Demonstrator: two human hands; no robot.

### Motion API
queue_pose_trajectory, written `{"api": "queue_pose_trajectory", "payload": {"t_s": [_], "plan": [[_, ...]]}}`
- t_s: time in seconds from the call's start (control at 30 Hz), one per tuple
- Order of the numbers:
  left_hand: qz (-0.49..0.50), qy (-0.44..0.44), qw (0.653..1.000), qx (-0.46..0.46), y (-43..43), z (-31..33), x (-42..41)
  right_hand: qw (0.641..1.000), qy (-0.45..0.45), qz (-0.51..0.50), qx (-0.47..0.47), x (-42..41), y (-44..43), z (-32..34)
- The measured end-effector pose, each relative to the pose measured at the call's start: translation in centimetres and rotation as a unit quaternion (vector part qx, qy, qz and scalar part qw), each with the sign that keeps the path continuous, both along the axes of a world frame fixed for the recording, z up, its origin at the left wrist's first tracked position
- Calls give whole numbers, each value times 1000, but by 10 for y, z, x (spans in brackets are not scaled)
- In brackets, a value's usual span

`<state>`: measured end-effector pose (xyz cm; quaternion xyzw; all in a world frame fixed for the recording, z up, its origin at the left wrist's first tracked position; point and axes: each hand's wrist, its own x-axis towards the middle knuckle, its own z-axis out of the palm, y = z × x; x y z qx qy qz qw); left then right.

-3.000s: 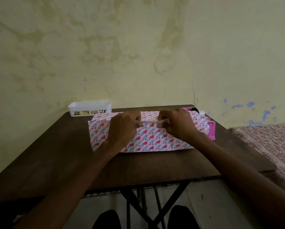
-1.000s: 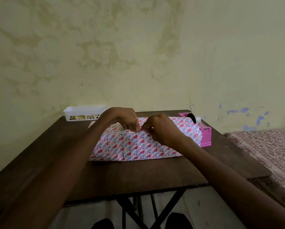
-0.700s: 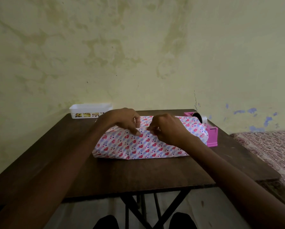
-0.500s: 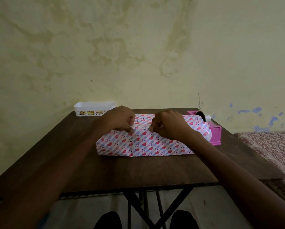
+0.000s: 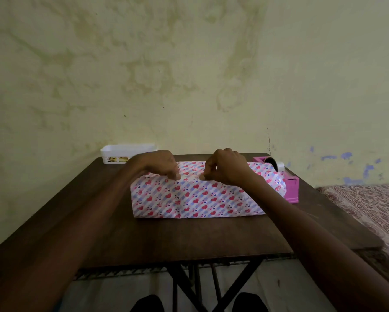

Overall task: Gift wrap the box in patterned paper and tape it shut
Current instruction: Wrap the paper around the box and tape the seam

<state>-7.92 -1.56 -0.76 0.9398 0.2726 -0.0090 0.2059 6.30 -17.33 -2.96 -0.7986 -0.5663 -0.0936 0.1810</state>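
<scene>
Dark wooden table (image 5: 189, 239) up close, and the box (image 5: 195, 199) lies across its middle, already covered in heart-print paper. Left hand (image 5: 159, 164) and right hand (image 5: 228, 167) sit on its top edge, fingers curled, tips down on the paper, slightly apart. Pinching anything? Can't tell. Pink tape dispenser (image 5: 291, 188) touches the box's right end; white basket (image 5: 126, 152) sits far left by the wall.

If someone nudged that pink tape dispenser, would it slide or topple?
The pink tape dispenser looks low and blocky, so it would probably slide, not topple. It stands near the table edge, so a rightward push might drop it.
</scene>
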Motion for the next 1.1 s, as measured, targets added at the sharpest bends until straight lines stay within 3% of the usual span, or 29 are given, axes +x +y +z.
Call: {"api": "queue_pose_trajectory", "payload": {"t_s": [0.1,0.2,0.4,0.6,0.77,1.1], "plan": [[24,43,998,-34,-1,6,4,1000,20,-6,-2,2,1,1],[31,65,997,-3,-2,8,8,1000,27,-10,-1,3,3,2],[-50,-26,991,119,-12,2,10,999,39,-9,6,6,7,2],[-84,-81,988,102,-20,-8,22,991,134,-6,6,12,10,-2],[-60,-93,985,134,-24,-16,24,988,152,15,13,15,11,-4],[-36,29,997,65,-12,-3,38,981,165,81,-65,36,-2,6]]}}
